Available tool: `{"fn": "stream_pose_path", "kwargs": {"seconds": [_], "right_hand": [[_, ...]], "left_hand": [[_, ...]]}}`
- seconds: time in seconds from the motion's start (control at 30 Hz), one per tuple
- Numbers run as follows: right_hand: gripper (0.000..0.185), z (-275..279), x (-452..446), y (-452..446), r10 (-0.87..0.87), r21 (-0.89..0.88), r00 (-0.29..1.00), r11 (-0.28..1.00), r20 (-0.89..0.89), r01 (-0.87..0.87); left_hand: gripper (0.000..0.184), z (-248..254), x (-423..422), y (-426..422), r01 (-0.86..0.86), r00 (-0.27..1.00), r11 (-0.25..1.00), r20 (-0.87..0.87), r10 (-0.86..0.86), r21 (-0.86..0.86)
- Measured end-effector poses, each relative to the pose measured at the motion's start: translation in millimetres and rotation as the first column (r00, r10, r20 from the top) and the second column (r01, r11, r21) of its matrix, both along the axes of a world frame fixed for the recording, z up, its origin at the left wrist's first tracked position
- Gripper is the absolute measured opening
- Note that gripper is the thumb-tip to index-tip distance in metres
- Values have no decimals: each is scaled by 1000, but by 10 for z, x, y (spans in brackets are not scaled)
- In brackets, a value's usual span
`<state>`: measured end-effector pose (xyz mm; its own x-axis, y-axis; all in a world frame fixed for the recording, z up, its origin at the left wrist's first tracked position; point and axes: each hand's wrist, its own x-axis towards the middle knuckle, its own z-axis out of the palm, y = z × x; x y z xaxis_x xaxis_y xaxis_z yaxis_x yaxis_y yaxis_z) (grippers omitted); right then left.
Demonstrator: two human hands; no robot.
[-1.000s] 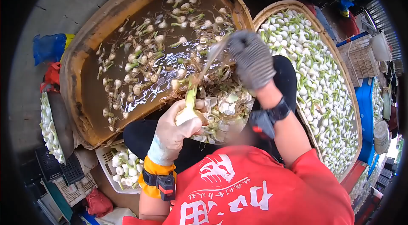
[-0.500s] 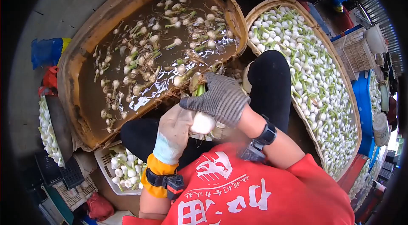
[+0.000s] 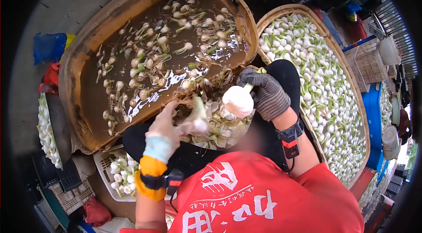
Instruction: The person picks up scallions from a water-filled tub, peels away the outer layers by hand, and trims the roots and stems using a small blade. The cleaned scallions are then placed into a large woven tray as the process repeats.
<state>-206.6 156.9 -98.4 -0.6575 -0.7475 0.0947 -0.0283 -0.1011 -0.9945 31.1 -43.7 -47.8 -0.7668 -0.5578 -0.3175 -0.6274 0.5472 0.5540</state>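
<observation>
My right hand [image 3: 268,92], in a grey ribbed glove, grips a large white garlic bulb [image 3: 238,102] by its green stem. The bulb hangs out to the left of the fist, over a heap of papery garlic skins [image 3: 226,129] between my knees. My left hand [image 3: 165,129], in a pale glove with an orange cuff, has thumb and fingers spread. By its thumb is a blurred strip of greenish-white garlic leaf or stem [image 3: 199,112]; whether they touch is unclear.
A large brown tub [image 3: 72,79] ahead holds murky water with unpeeled garlic floating in it. At right, a long tray [image 3: 332,50] is full of cleaned garlic. A white basket [image 3: 105,171] of bulbs sits at lower left; crates [image 3: 369,59] stand far right.
My hands have separated. My right hand has moved right and now holds the bulb by its stem; my left has drawn left and opened, uncovering the heap of skins.
</observation>
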Motion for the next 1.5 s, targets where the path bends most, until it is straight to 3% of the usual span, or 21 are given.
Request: {"fn": "stream_pose_path", "kwargs": {"seconds": [0.03, 0.13, 0.17, 0.2, 0.37, 0.43, 0.5, 0.57, 0.63, 0.7, 0.73, 0.77, 0.83, 0.87, 1.0, 1.1, 1.23, 1.27, 1.33, 1.37, 1.5], "right_hand": [[39, 33, 18, -32, 9, -15, 1000, 1000, -2, -9], [22, 96, 239, -77, 70, -52, 991, 996, -115, -76], [13, 291, 276, -200, 33, 57, 789, 995, 614, -86], [11, 330, 342, -283, 93, 61, 851, 988, 517, -144], [16, 284, 377, -478, 112, 165, 954, 973, 276, -162], [21, 253, 330, -497, 113, 193, 979, 970, 171, -145], [28, 139, 315, -530, 580, 546, 782, 741, -228, -390], [37, -210, 375, -571, 918, 914, 397, 165, -4, -372], [42, -367, 320, -575, 896, 944, 444, 127, 22, -305], [47, -319, 263, -682, 877, 969, 479, 73, 50, -236], [52, -176, 211, -736, 770, 955, 637, 205, -21, -215], [58, -56, 165, -783, 626, 931, 776, 326, -80, -167], [63, 17, 123, -826, 594, 913, 797, 379, -113, -153], [64, 67, 140, -847, 589, 884, 796, 436, -138, -169], [61, 147, 200, -875, 625, 859, 769, 459, -132, -225], [51, 98, 278, -775, 586, 835, 790, 515, -178, -194], [32, -43, 346, -703, 449, 697, 865, 695, -226, -179], [29, -83, 336, -717, 416, 641, 860, 754, -295, -144], [22, -179, 338, -772, 255, 436, 873, 898, -416, -55], [22, -175, 316, -828, 257, 427, 874, 902, -412, -63], [22, -19, 254, -1046, 129, 204, 824, 979, -551, -17]], "left_hand": [[82, 17, -115, 37, 109, 993, 975, -16, -114, -194], [95, 156, -360, 278, 72, 910, 865, -388, 147, 497], [97, 196, -427, 357, 138, 864, 749, -449, 229, 648], [87, 312, -502, 391, 116, 896, 742, -392, 210, 660], [47, 207, -132, 49, -224, 800, 869, -427, 422, 441], [37, 418, 369, -361, -391, 795, 915, -465, 388, 96], [24, 459, 1140, -852, -530, 810, 839, -369, 456, -125], [20, 631, 1706, -1129, -589, 801, 757, -80, 594, -282], [23, 661, 1920, -1319, -680, 731, 719, -68, 679, -143], [25, 754, 1514, -1360, -510, 857, 824, -59, 513, -248], [26, 736, 1270, -1393, -369, 929, 875, -89, 359, -313], [27, 716, 922, -1418, -405, 914, 901, -67, 400, -153], [36, 200, 588, -1841, -221, 974, 975, 49, 220, 27], [49, 137, 216, -1891, -51, 975, 997, 213, 63, -63], [74, -1233, -445, -2460, 375, 750, 918, 540, -381, 126], [58, -1928, -756, -2492, 480, 482, 852, 749, -456, 209], [48, -2066, -914, -2392, 480, 498, 824, 679, -539, 303], [42, -2022, -868, -2337, 147, 751, 822, 479, -455, 550], [35, -1515, -892, -1962, -255, 961, 464, 277, 22, 848], [37, -975, -1027, -1603, -329, 930, 281, 258, 263, 902], [58, -326, -917, -932, -230, 838, -12, 204, 507, 973]]}}
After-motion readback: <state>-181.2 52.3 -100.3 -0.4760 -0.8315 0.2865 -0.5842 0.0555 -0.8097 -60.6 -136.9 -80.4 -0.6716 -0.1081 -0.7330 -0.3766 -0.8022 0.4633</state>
